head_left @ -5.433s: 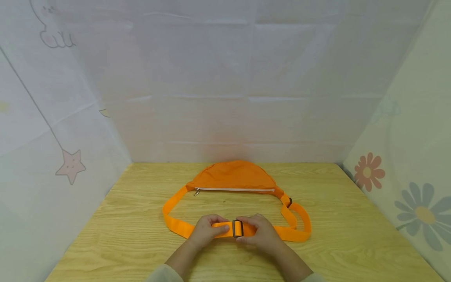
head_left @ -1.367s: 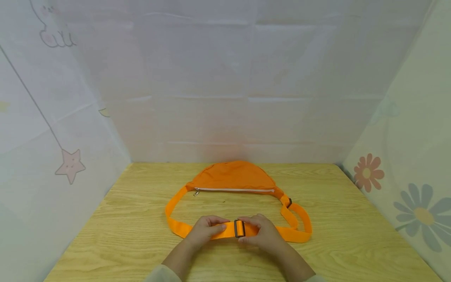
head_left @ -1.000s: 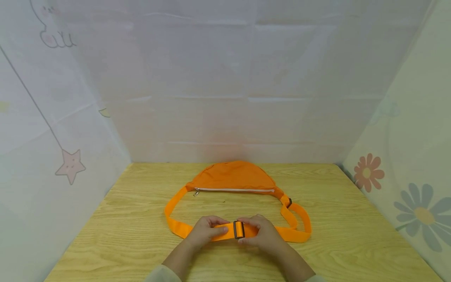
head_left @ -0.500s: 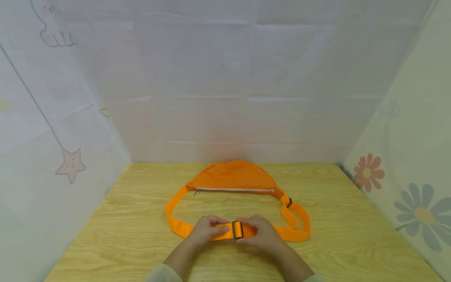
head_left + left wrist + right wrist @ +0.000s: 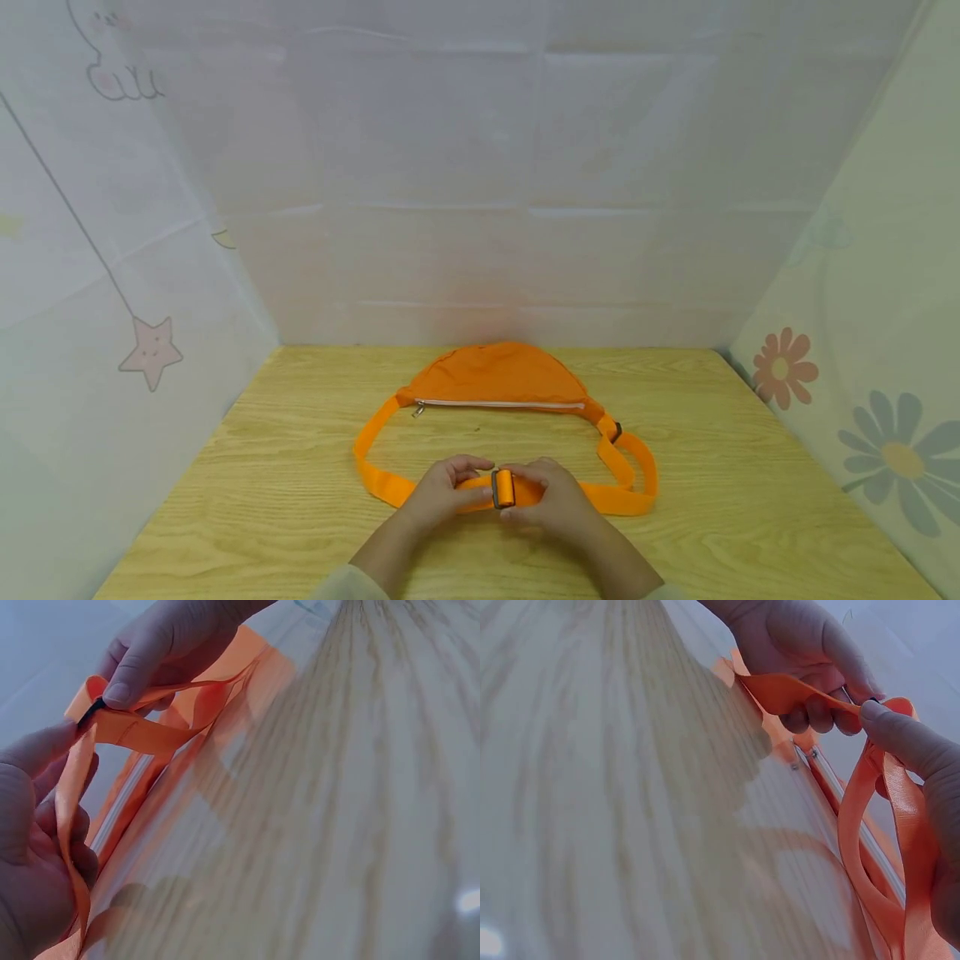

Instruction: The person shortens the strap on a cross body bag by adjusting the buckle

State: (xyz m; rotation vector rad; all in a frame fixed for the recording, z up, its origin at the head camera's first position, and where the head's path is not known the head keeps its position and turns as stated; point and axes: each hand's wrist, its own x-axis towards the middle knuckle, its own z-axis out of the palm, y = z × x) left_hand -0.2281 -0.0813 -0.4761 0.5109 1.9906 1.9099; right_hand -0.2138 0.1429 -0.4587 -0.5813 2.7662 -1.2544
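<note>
An orange waist bag (image 5: 498, 375) lies on the wooden table, its pale zipper facing me. Its orange strap (image 5: 386, 483) loops toward me and passes through a dark slider buckle (image 5: 496, 490), held up between both hands. My left hand (image 5: 438, 497) pinches the strap left of the buckle, thumb tip against the buckle's edge. On the other side, my right hand (image 5: 558, 498) grips the strap and the buckle's right edge between thumb and fingers. A small loop of strap (image 5: 96, 684) bulges out at the buckle in the left wrist view.
A second dark buckle (image 5: 617, 431) sits on the strap near the bag's right end, where the strap doubles. The zipper pull (image 5: 418, 409) hangs at the left end. Printed cloth walls (image 5: 525, 208) enclose the wooden table (image 5: 285, 467) at the back and sides.
The buckle has shifted slightly left and turned, and the strap loop in it stands out more. My left thumb has come up to the buckle. The bag has stayed put.
</note>
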